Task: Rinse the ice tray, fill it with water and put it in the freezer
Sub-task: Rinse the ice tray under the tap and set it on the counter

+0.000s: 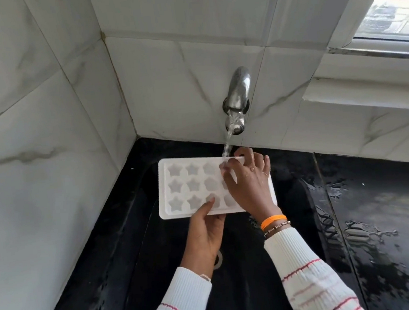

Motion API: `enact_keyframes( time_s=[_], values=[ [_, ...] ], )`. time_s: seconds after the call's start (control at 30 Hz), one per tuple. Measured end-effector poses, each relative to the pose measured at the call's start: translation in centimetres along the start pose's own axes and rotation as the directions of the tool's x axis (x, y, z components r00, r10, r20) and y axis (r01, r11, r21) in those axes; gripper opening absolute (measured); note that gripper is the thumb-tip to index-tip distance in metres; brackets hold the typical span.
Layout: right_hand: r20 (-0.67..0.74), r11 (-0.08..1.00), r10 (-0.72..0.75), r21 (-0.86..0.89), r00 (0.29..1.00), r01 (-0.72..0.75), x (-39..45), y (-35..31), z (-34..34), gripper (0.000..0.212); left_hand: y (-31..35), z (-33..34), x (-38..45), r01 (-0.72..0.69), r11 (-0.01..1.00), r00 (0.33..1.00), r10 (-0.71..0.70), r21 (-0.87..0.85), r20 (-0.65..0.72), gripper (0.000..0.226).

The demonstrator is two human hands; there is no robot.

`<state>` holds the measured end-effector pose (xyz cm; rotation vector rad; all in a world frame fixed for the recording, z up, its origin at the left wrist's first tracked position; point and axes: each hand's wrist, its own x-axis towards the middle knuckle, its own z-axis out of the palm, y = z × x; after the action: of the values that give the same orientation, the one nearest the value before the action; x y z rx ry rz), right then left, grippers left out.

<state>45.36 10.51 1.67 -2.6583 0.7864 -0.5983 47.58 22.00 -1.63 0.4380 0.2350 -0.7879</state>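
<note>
Sink edges: we've got the black sink (141, 236) tucked into a corner, tiled wall (35, 146) tight on the left and behind, wet black counter (379, 213) on the right. Open room is mostly toward us and to the right.

Tap: 1 metal tap (236, 96) sticking out of the back wall, with 1 stream of water (226, 150) coming down onto the far right part of the tray.

Ice tray: 1 white ice tray (177, 190) held flat over the sink, long side running left to right, close to the back wall (star-shaped pockets, kind of cute). We count 3 rows, and 3 full columns show; the rest sit under the right hand.

Left hand: our left hand (206, 232) grips the near edge around the middle, thumb on top by the front row, fingers curled under where we can't see them.

Right hand: our right hand (248, 183) lies over the right end of the tray, fingers spread, fingertips reaching the far rim right where the water lands. Whether they hook over the rim we can't tell.

Wrists: 2 striped white sleeves (307, 277), plus 1 orange band (273, 220) and a beaded bracelet on the right wrist.

Drain: 1 drain (218, 259) peeks out beside the left wrist.
</note>
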Motion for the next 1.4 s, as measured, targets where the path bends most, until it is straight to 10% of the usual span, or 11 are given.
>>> enact_keyframes(
  time_s=[0.17,0.33,0.53,1.07,1.4],
  values=[
    [0.201,0.988,-0.106,0.131,0.974,0.080,-0.2,-0.4,0.8,0.038,0.8,0.3,0.5,-0.019,0.997,0.993,0.010,0.074,0.117,0.039],
    [0.048,0.919,-0.072,0.391,0.996,0.047,0.4,-0.8,0.1,0.025,0.1,0.1,0.8,-0.016,1.000,1.000,0.015,0.014,0.018,0.049],
    [-0.013,0.997,-0.071,-0.029,0.997,0.070,-0.1,-0.7,0.5,0.027,-0.4,0.2,1.1,-0.034,0.998,0.997,0.038,0.059,-0.068,0.059],
    [0.104,0.895,0.059,0.435,0.993,-0.099,0.0,-0.7,2.4,0.036,0.4,-0.6,0.3,-0.050,0.994,0.998,0.053,0.097,-0.034,0.061],
    [0.213,0.977,-0.014,0.213,0.977,-0.032,0.1,0.0,1.2,0.046,0.7,-1.3,1.0,-0.086,0.992,0.995,0.090,0.088,-0.040,0.070]
  ],
)
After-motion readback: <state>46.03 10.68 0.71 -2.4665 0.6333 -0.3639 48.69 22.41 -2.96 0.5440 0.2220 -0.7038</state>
